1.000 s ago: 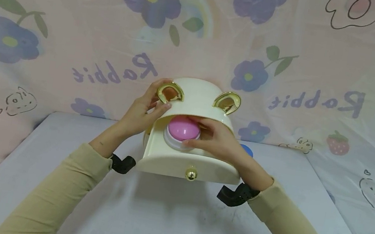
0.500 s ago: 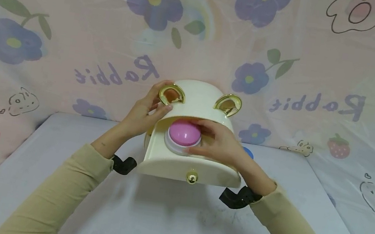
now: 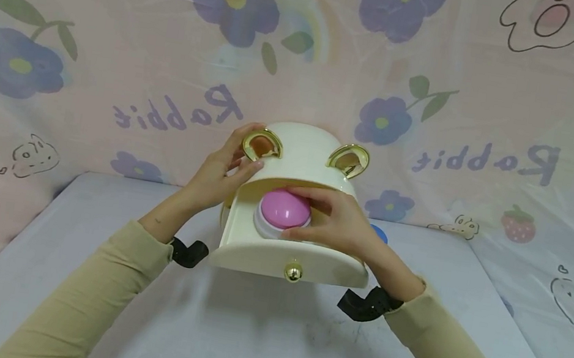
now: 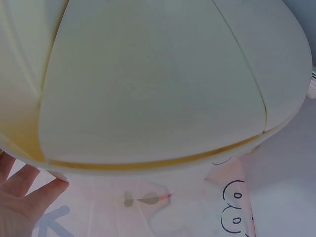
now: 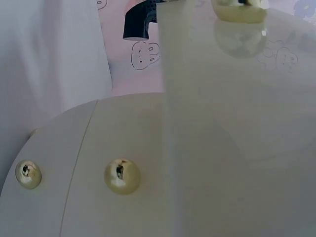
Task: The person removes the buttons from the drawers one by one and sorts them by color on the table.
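The right hand [image 3: 339,219] pinches the pink-domed button [image 3: 285,208], now shifted slightly right and nearer in the pulled-out drawer [image 3: 253,255], seemingly not yet settled; the left hand [image 3: 219,174] grips by the left gold ear [image 3: 262,145].

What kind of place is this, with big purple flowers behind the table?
Probably a little filming corner, though I can't be sure. A wrinkled, flower-printed sheet hangs behind a pale tabletop, and a black gadget is worn at each wrist.

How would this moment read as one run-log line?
left hand: holds box at gold ear | right hand: grips pink dome | drawer: open | dome: in or over drawer, unclear
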`<state>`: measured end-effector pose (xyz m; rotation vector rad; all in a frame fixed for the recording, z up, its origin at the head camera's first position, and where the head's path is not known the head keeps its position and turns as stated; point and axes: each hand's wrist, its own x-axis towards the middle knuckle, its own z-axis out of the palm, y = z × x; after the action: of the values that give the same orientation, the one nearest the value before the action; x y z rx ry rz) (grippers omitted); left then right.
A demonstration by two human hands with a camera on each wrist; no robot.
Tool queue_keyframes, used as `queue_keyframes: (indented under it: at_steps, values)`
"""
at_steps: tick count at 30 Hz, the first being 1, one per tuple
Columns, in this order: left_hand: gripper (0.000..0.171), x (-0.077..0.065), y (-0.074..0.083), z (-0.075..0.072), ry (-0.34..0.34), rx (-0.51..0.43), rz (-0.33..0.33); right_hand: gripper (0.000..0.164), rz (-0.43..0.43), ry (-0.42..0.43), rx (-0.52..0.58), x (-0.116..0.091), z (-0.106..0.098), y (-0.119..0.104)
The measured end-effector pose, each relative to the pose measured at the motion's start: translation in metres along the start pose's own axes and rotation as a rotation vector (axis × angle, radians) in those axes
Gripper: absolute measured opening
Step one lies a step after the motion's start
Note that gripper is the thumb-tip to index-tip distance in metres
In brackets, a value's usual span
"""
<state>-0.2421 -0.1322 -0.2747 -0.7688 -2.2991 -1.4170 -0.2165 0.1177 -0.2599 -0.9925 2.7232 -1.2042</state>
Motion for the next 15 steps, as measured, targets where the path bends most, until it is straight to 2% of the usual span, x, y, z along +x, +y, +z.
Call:
queue_keyframes:
  at_steps: [4,11,15]
  values:
    - [0.057,0.000,0.000,0.001,0.001,0.004,-0.003,0.065,-0.014,-0.024,0.052,-0.006,-0.004,0.001]
    - [0.057,0.000,-0.001,0.002,-0.004,0.000,-0.007,0.062,-0.119,-0.038,0.117,-0.016,-0.011,0.007]
    - [0.057,0.001,-0.002,0.002,0.001,-0.009,0.002,0.063,-0.114,-0.029,0.114,-0.023,-0.018,0.008]
